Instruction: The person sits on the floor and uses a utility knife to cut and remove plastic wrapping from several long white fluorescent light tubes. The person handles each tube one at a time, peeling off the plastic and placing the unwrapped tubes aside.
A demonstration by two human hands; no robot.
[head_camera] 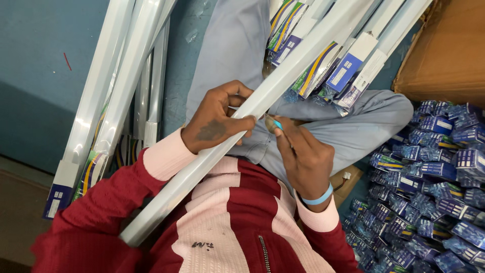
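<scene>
Gripping a long white tube light [262,98] that runs across the lap from seven o'clock up toward one o'clock, the left hand [214,121] wraps its fingers over the top of the tube, thumb tucked beneath, closed firmly around it. The right hand [303,154] sits just at four o'clock of the left, its fingertips pinched on a small blue-tipped tool [277,124], with the tip held against the underside of the tube right beside the left hand's fingers. What kind of tool it is cannot be told, since most of it is hidden in the hand. A light blue wristband [318,198] circles the right wrist above a pink cuff.

Behind the hands, pale grey trousers [232,45] cover the folded legs. At twelve to one o'clock lies a sheaf of packaged tube lights [336,68] with blue and yellow end sleeves, resting on the knee. At nine to ten o'clock another stack of tube lights [118,76] leans along a blue wall [40,65]. At three to five o'clock a heap of small blue packets [434,192] spreads over the floor, and a brown cardboard box [449,45] stands at two o'clock. A small cardboard piece [346,181] lies near the right wrist.
</scene>
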